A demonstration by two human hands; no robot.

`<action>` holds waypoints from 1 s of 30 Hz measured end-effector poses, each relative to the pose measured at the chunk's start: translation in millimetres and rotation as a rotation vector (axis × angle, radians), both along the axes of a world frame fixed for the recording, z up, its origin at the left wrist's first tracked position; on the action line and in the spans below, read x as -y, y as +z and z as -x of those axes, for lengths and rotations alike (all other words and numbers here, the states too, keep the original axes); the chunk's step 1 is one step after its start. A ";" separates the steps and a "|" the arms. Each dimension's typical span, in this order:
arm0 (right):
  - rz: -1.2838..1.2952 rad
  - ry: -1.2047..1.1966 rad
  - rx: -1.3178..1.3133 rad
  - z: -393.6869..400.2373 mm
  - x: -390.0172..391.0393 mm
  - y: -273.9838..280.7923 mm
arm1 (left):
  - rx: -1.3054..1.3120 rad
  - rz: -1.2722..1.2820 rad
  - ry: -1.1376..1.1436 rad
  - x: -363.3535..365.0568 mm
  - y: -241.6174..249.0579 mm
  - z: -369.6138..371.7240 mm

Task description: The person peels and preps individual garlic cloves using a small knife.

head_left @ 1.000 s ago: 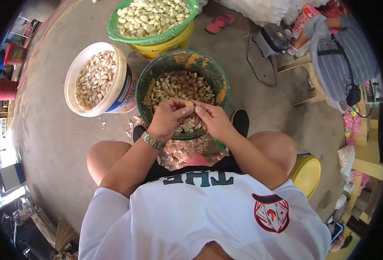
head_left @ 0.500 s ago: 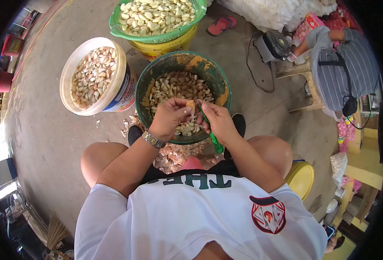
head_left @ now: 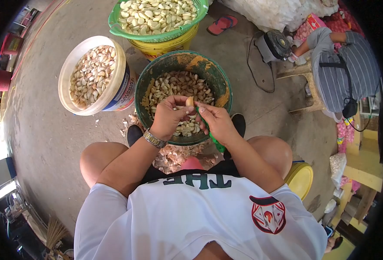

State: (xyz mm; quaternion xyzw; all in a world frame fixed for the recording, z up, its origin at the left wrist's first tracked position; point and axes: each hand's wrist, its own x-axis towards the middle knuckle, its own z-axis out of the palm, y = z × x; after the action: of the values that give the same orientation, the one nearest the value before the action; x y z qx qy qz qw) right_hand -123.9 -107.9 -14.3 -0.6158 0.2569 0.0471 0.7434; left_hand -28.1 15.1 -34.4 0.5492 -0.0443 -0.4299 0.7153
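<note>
A garlic clove (head_left: 189, 102) is pinched between the thumb and fingers of my left hand (head_left: 170, 116), which wears a metal watch. Close beside it, my right hand (head_left: 215, 122) is wrapped round a green-handled tool (head_left: 217, 144); its tip at the clove is too small to make out. Both hands are over a dark green tub (head_left: 142, 82) that holds many garlic cloves, some pale and some with skin on. Papery peelings (head_left: 174, 156) lie on the floor below the tub, between my feet.
A white bucket (head_left: 66, 78) of unpeeled cloves stands left of the tub. Behind is a green basket (head_left: 156, 38) of peeled cloves on a yellow bucket (head_left: 167, 48). At right, a person in striped clothing (head_left: 358, 65) is near a plastic stool (head_left: 306, 71). A slipper (head_left: 222, 25) lies beyond.
The clove in my left hand has turned and shows a paler side. My right hand and the green tool have shifted slightly, with the fingers closer to the clove.
</note>
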 end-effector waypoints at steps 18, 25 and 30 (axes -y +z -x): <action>0.405 -0.066 0.074 2.9 -5.9 -5.2 | 0.180 -0.091 0.032 8.4 -1.0 9.4; -0.188 -0.187 -0.034 2.8 1.3 1.3 | -0.267 0.197 -0.101 1.9 -6.0 -4.1; 0.337 -0.068 0.163 2.4 -3.3 -8.8 | -0.223 0.181 -0.079 2.2 -13.1 -4.1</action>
State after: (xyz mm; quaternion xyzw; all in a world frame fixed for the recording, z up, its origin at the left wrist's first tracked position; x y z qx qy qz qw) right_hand -126.3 -104.7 -23.1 -0.7242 0.2210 -0.0717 0.6493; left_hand -24.1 12.9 -47.5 0.4292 -0.0248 -0.5103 0.7448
